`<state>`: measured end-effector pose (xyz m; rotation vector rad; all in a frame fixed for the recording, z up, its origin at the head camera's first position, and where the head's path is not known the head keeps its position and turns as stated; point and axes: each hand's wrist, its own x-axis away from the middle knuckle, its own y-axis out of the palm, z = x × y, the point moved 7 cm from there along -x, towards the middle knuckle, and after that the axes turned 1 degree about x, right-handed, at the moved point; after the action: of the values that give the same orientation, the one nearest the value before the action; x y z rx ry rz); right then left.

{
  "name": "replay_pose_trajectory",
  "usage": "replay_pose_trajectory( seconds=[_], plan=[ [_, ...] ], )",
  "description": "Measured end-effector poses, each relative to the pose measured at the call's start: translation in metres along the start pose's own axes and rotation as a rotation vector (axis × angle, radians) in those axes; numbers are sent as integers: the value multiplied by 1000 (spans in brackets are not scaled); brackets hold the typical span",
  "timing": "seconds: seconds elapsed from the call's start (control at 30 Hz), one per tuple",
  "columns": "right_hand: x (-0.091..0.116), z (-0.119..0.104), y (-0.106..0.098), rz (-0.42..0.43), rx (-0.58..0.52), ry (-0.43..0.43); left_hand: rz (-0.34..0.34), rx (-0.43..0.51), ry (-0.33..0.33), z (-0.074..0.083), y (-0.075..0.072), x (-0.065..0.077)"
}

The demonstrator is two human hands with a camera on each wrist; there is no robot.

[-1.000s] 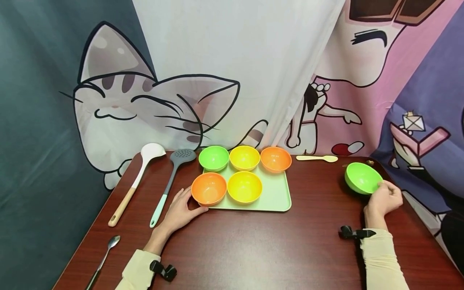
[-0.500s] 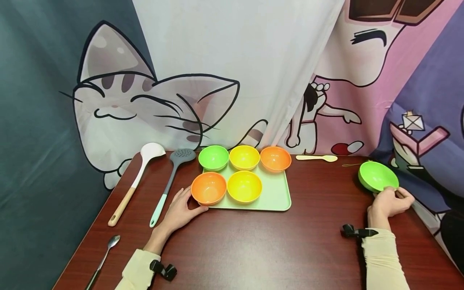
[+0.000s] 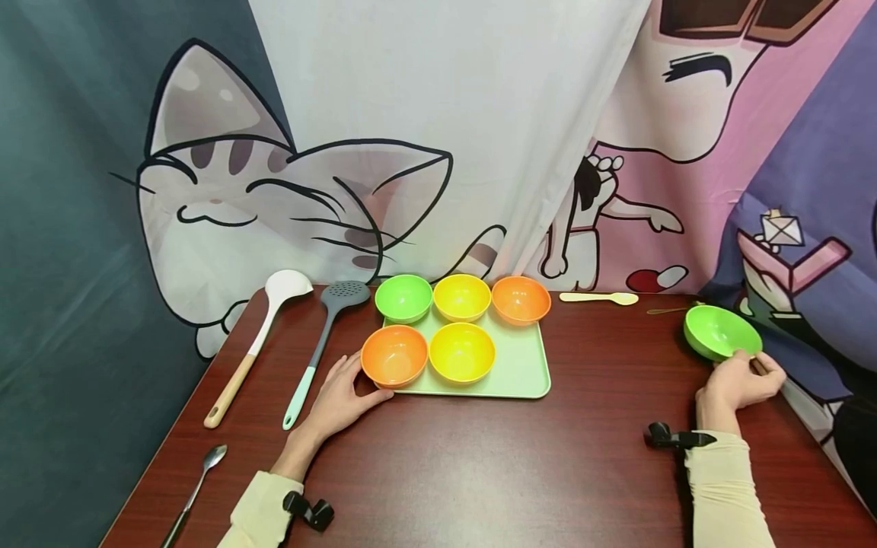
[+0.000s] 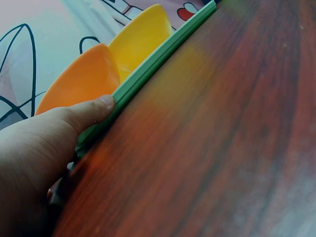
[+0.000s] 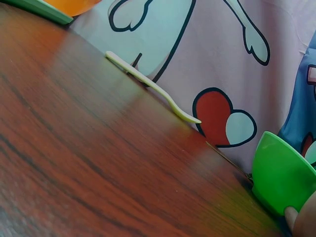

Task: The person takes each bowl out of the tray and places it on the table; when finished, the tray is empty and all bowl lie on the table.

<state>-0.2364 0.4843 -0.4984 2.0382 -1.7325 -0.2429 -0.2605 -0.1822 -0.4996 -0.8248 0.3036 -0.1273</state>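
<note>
At the table's right back corner, my right hand [image 3: 741, 384] pinches the near rim of a green bowl [image 3: 721, 332]. That bowl [image 5: 281, 173] stands upright, and only a fingertip and part of the hand show in the right wrist view. My left hand [image 3: 345, 397] holds the near left corner of a pale green tray [image 3: 524, 373], thumb along its front edge [image 4: 148, 69]. Just beside those fingers sits an orange bowl [image 3: 394, 356]. A yellow bowl [image 3: 462, 352] is to its right. Behind them stand a green bowl [image 3: 404, 298], a yellow bowl [image 3: 462, 297] and an orange bowl [image 3: 521, 300].
Left of the tray lie a white ladle [image 3: 263, 339], a grey slotted turner [image 3: 327, 335] and a metal spoon [image 3: 205, 476]. A pale yellow spoon [image 3: 598, 299] lies along the back edge. A thin gold handle [image 3: 668, 310] runs behind the held bowl. A printed curtain [image 3: 521, 122] hangs behind.
My right hand has moved the green bowl rightward to the table's right back corner, slowing over the last half second. The left hand and the bowls on the tray have stayed put.
</note>
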Motion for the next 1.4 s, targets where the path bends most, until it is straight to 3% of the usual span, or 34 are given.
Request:
replay_pose_trajectory(
  seconds=[0.2, 0.57, 0.7, 0.93, 1.17, 1.4],
  plan=[
    [0, -2, 2, -11, -33, -14, 5, 5, 5, 0, -1, 0],
    [7, 3, 4, -53, -147, 49, 8, 2, 2, -3, -1, 1],
    [13, 7, 1, -76, -143, 81, 0, 1, -4, -4, 2, 2],
    [24, 7, -4, -92, -126, 65, -3, -3, -5, -3, 2, 2],
    [43, 9, 7, -190, -113, -31, -3, -9, -13, -2, 0, 3],
    [63, 15, 20, -316, -72, -6, 4, -13, 5, -1, 0, 2]
  ],
)
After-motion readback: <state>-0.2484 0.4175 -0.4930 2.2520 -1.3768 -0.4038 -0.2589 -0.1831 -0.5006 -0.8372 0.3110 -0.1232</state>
